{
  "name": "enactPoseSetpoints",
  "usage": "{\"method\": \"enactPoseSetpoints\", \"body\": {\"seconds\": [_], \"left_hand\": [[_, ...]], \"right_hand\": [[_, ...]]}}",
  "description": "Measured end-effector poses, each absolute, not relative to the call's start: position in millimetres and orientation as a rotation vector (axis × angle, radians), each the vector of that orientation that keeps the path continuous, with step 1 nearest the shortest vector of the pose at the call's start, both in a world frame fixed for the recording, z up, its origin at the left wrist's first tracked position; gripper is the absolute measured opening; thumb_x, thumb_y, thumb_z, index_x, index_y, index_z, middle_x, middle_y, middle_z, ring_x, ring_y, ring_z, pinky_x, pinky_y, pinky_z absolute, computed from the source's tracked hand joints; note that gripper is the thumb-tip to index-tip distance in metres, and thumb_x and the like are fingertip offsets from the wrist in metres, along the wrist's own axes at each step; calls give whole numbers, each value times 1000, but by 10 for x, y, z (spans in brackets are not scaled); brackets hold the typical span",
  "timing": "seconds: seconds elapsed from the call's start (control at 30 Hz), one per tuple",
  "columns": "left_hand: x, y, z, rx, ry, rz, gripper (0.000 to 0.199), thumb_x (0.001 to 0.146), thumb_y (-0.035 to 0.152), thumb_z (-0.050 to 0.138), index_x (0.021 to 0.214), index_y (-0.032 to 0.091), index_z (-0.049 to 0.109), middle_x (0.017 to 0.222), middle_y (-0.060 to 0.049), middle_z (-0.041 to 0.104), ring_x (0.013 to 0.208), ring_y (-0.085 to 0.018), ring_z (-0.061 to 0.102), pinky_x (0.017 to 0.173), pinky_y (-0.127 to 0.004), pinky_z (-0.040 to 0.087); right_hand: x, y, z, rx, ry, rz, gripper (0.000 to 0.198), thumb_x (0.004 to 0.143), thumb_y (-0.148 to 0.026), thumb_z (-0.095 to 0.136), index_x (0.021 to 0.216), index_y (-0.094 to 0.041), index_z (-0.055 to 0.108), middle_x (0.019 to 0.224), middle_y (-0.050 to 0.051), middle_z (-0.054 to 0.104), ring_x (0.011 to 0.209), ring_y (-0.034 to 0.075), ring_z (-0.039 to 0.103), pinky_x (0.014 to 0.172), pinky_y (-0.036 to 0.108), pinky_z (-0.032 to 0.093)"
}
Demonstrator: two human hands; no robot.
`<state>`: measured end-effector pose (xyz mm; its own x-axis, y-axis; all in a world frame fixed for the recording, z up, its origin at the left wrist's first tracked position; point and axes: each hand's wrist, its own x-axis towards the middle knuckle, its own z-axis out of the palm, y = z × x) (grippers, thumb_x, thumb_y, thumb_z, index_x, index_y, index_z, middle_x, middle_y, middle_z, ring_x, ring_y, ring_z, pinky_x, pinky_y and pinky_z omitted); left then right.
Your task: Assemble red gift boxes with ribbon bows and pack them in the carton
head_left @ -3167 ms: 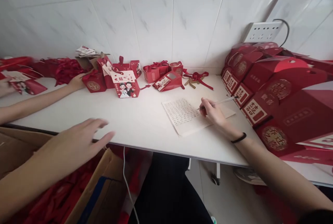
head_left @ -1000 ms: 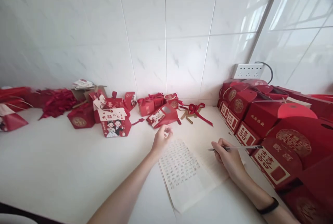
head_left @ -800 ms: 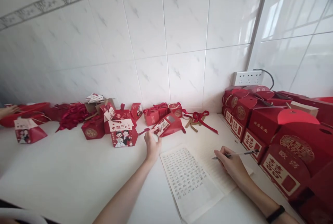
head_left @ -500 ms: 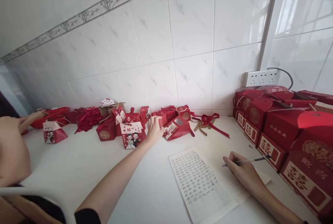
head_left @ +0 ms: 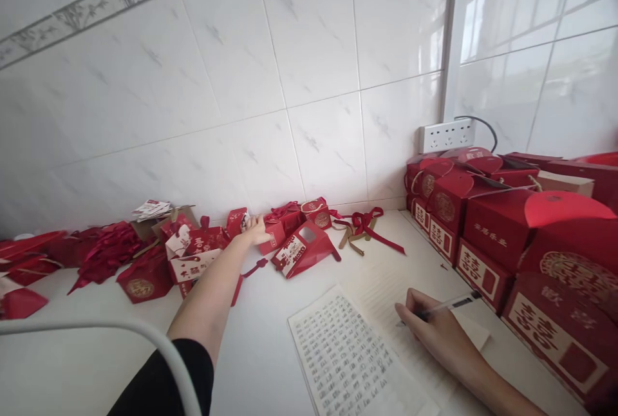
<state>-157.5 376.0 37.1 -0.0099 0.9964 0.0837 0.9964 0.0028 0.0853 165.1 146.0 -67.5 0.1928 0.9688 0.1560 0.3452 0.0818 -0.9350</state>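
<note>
My left hand (head_left: 255, 230) is stretched to the back of the white table (head_left: 96, 364), close to the tiled wall. Its loosely curled fingers lie between a small upright red box (head_left: 236, 218) and a red box tied with ribbon (head_left: 280, 230), touching them and lifting nothing. A tipped red box with a window (head_left: 302, 250) lies just in front of it. My right hand (head_left: 434, 332) holds a pen (head_left: 451, 303) and rests on a sheet of paper (head_left: 338, 351) covered with small handwriting.
Large red gift boxes (head_left: 492, 229) are stacked along the right side, under a white power strip (head_left: 444, 136). Loose red ribbon (head_left: 367, 223), a cartoon-printed box (head_left: 190, 263) and a ribbon pile (head_left: 103, 248) line the wall. A white curved bar (head_left: 96, 326) crosses the lower left.
My left arm has reached forward from the table's front edge to the boxes at the wall. The view tilted up and swung. Another person's hands at the left are no longer in view.
</note>
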Motion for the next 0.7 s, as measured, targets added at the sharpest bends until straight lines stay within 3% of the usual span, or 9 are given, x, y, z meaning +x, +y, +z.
{"method": "enactPoseSetpoints", "body": {"seconds": [0.1,0.3,0.43,0.6,0.7], "left_hand": [[-1605,3828,367,2234,2225,123,89,65,36,63,140,12,23,149,-25,19,140,-37,10,107,-54,21],[-1609,3701,451,2301,2188,45,91,61,53,64,134,8,35,136,-30,36,125,-45,38,99,-51,33],[-1551,3301,671,2436,2130,81,94,59,52,67,139,16,30,134,-24,37,122,-44,42,98,-50,35],[-1693,2393,1104,2509,2050,511,90,65,54,62,140,20,26,131,-19,40,120,-40,45,98,-49,36],[-1990,1742,1219,2106,1808,768,92,63,58,64,138,21,26,133,-15,44,121,-34,45,100,-46,37]], "right_hand": [[1633,1460,-663,-1456,-1341,768,35,67,-51,45,54,-21,34,49,-3,35,50,14,36,51,25,28],[1633,1431,-658,-1457,-1362,749,34,68,-48,46,55,-21,33,51,-3,35,51,13,35,51,24,28],[1639,1422,-633,-1448,-1371,741,34,68,-49,46,54,-21,32,49,-4,34,49,13,34,50,24,27],[1632,1404,-550,-1431,-1402,646,37,62,-55,45,48,-22,35,45,-2,36,47,14,35,49,26,29],[1624,1360,-499,-1431,-1419,603,38,60,-56,47,44,-22,37,42,-1,38,45,15,37,49,28,29]]}}
